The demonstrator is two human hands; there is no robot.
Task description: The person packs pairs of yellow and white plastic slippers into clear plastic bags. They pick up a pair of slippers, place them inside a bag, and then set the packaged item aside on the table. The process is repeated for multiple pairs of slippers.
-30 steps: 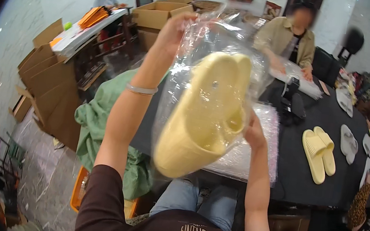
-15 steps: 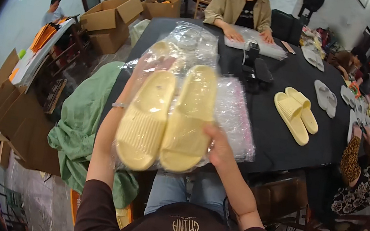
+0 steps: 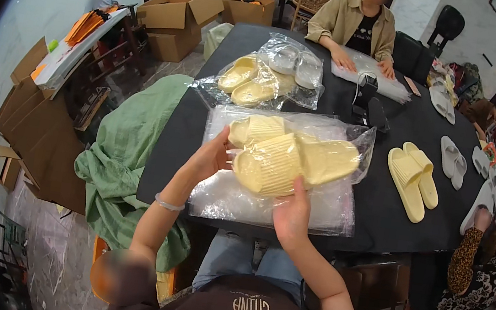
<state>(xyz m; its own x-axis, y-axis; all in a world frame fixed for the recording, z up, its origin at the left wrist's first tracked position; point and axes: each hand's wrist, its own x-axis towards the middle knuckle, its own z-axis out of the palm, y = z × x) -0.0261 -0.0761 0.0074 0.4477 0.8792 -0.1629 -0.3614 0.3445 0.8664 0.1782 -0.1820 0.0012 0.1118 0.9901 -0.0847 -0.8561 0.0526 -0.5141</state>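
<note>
A pair of ridged yellow slippers (image 3: 265,165) in a clear plastic bag lies sideways between my hands, over a stack of clear plastic bags (image 3: 241,206). My left hand (image 3: 212,155) is closed on the left end of the pair, its fingers partly hidden behind the slippers. From the near side, my right hand (image 3: 291,217) grips the pair, thumb on top and fingers underneath. Beyond them, bagged yellow slippers (image 3: 256,87) rest beside bagged grey slippers (image 3: 293,62). Unbagged yellow slippers (image 3: 408,181) sit to the right.
A black-covered table (image 3: 177,164) spans the middle. Across it, a person (image 3: 354,30) rests both hands on flat plastic bags (image 3: 367,76). A black stand (image 3: 366,102) is nearby. Grey slippers (image 3: 452,161) line the right side. Green cloth (image 3: 131,132) and cardboard boxes (image 3: 175,18) are at left.
The bagged yellow slippers have turned from lengthways to sideways and sunk toward the bag stack. My left hand has come from the far end to their left end. My right hand stays on them.
</note>
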